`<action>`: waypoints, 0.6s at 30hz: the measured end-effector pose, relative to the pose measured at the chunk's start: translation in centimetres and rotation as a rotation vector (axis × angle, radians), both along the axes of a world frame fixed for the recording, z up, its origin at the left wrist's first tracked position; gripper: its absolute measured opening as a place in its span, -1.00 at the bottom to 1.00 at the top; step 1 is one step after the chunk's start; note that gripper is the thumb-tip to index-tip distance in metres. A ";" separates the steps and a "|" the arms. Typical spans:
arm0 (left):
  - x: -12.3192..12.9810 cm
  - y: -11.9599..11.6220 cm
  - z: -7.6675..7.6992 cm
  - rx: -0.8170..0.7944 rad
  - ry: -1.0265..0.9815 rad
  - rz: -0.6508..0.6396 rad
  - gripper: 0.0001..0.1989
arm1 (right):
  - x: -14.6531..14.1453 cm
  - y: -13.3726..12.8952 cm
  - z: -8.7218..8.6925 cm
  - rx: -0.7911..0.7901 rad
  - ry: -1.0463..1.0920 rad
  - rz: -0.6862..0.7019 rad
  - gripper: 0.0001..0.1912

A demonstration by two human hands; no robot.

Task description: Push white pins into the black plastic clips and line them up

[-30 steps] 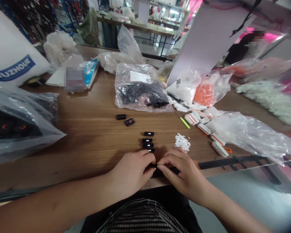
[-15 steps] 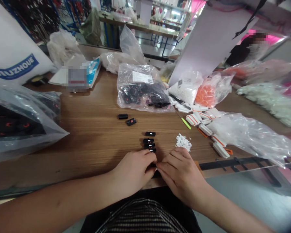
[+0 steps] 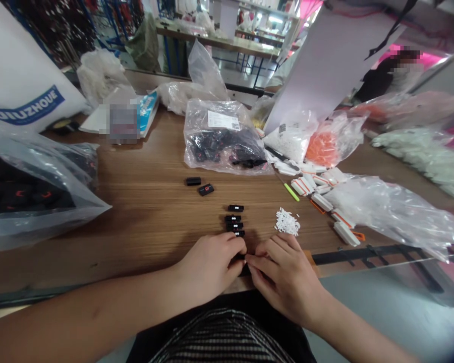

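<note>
Head cam: left hand [image 3: 208, 267] and right hand [image 3: 285, 280] curl together at 6 o'clock, fingers [image 3: 261, 261] tightly pinching a small black clip [image 3: 242, 257], with more black clips [image 3: 233, 220] lined up at 12 on the wooden surface [image 3: 136, 227].

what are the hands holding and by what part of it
The left hand and right hand pinch a small black plastic part from either side with their fingertips; the fingers hide most of it.

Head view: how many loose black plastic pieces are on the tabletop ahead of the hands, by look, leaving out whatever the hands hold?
Plain black piece: 1
Black piece with red mark: 1
Black pieces with white dots: 4
Total: 6
</note>
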State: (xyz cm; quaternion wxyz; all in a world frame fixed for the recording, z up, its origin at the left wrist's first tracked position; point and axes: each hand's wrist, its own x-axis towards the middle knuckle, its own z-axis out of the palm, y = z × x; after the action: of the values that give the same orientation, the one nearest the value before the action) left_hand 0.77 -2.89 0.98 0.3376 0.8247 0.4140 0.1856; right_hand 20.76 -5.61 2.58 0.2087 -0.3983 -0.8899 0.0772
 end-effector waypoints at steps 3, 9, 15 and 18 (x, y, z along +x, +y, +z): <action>-0.1 -0.3 0.1 0.011 -0.009 -0.017 -0.94 | 0.5 0.1 0.0 -0.101 0.135 -0.006 -0.81; -0.9 0.5 1.1 0.149 -0.189 0.056 -0.93 | 3.0 0.1 0.1 0.000 0.327 -0.145 -0.71; -4.1 6.3 1.4 0.234 0.033 0.376 -0.91 | 3.9 0.9 1.5 0.072 0.349 -0.209 -0.77; -4.5 7.4 1.1 0.108 0.174 0.372 -0.91 | 3.6 1.5 1.8 0.096 0.352 -0.176 -0.77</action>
State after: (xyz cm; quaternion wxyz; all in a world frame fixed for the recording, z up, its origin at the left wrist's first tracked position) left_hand -3.76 4.51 2.03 0.2156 0.7639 0.5762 0.1950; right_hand 24.37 -4.16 4.43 0.3856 -0.4446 -0.8040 0.0846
